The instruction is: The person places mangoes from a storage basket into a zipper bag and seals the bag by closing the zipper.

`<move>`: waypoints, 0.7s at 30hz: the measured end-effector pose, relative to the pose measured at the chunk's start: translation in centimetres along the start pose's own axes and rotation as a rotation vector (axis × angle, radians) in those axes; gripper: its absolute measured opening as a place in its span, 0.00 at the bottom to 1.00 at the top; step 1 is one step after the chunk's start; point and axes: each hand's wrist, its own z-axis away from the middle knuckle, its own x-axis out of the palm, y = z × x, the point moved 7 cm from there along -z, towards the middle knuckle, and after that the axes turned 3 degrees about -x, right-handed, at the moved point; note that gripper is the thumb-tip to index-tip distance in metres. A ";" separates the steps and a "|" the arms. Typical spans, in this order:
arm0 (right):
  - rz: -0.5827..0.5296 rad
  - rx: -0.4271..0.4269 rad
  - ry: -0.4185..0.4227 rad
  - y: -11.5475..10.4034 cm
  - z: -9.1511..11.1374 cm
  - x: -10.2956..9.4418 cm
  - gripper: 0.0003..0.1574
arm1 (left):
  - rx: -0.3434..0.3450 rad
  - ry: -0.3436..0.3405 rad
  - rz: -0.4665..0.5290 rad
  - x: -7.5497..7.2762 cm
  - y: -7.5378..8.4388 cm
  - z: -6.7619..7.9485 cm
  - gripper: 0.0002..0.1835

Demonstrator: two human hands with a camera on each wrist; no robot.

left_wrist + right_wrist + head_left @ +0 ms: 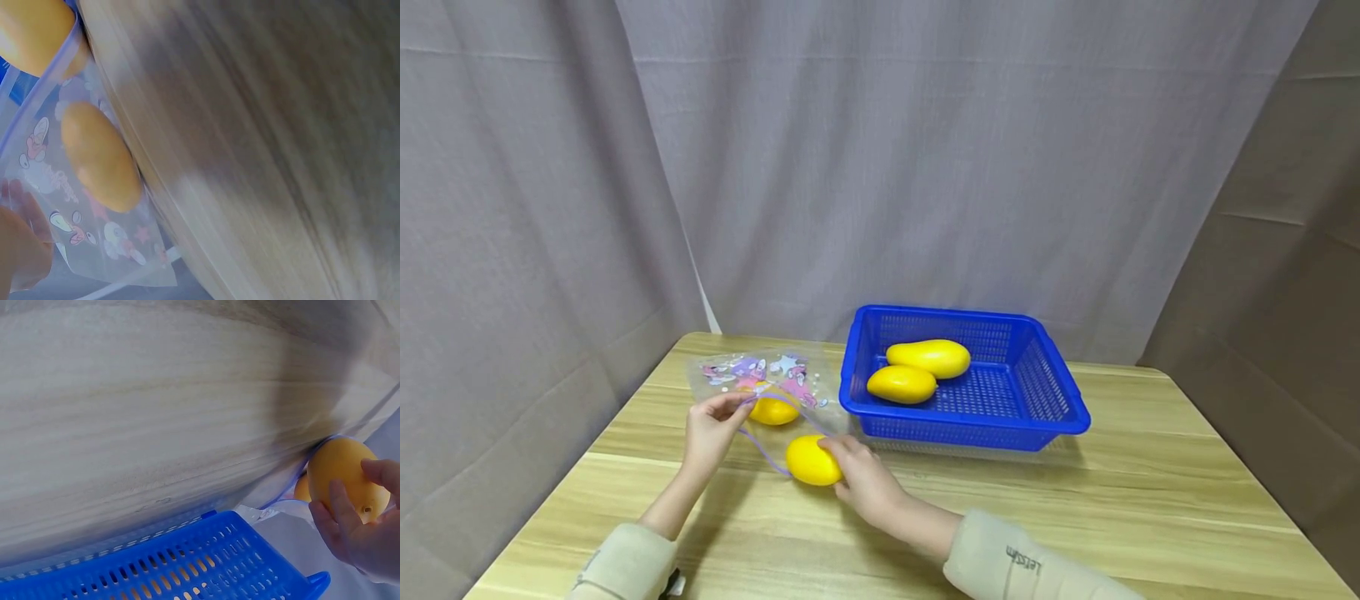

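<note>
A clear plastic bag (707, 373) printed with cartoon figures lies on the table, its purple-edged mouth spread toward me. My left hand (709, 429) pinches the upper edge of that mouth between thumb and fingers, holding it raised. One yellow mango (100, 156) rests inside the bag, seen through the film in the left wrist view. My right hand (871, 482) grips another yellow mango (811, 461) from its right side, with thumb and fingers around its near end. This mango is right at the bag's mouth, overlapping the purple edge in the head view.
A blue plastic basket (970, 425) stands right of the bag, close to its edge. Two more yellow mangoes (934, 358) lie side by side in its left part. The wooden table (1120, 517) meets grey curtains (962, 167) behind and at the sides.
</note>
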 end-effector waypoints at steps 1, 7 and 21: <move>0.038 -0.022 0.004 -0.2 0.0 0.0 0.34 | -0.003 -0.002 -0.004 0.0 -0.4 -0.1 0.06; 0.302 -0.161 0.024 -1.4 -0.2 0.2 0.33 | -0.018 -0.007 -0.021 -0.2 -1.5 -0.2 0.06; 0.448 -0.510 0.225 -4.1 -0.6 0.1 0.27 | 0.031 -0.020 -0.045 -0.1 2.0 0.7 0.05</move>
